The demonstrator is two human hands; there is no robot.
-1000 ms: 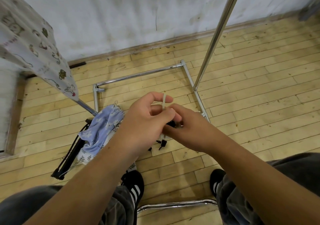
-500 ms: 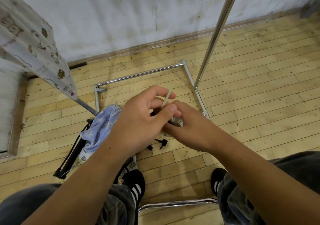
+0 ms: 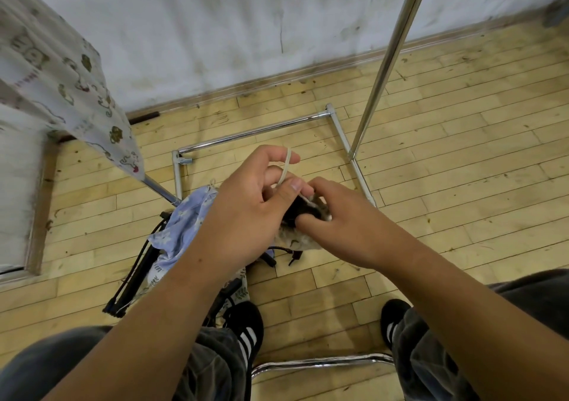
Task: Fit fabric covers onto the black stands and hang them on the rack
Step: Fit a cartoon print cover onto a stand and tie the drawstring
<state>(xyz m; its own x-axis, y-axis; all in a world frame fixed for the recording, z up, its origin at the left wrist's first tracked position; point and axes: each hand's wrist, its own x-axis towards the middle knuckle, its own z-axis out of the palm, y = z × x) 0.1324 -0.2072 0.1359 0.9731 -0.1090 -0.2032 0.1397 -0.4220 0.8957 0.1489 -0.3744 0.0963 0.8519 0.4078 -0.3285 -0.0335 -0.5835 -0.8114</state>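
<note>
Left hand (image 3: pixel 246 212) fingers pinching a white cord (image 3: pixel 286 166), right hand (image 3: pixel 348 228) fingers gripping the beige fabric cover (image 3: pixel 292 240)

We see bright, even light with soft shadows. Glare streaks the chrome pole (image 3: pixel 388 61). Far left of the pole the printed cover (image 3: pixel 61 71) smears; floorboards (image 3: pixel 477 169) right of it curve.

— What do we make of the rack (image 3: pixel 385 71)?
— Glossy chromed metal tube. The floor (image 3: pixel 462 169) is pale wood planks, scuffed and speckled.
— And the cloth?
— The hanging cover (image 3: pixel 61 77) is thin, matt printed fabric, and so is the blue cover (image 3: pixel 181 225). The beige cover (image 3: pixel 292 240) looks fuzzy, its off-white cord (image 3: pixel 287 166) smooth.
— The black stand (image 3: pixel 140 272)?
— Matt black. Metal or plastic, we cannot tell.
</note>
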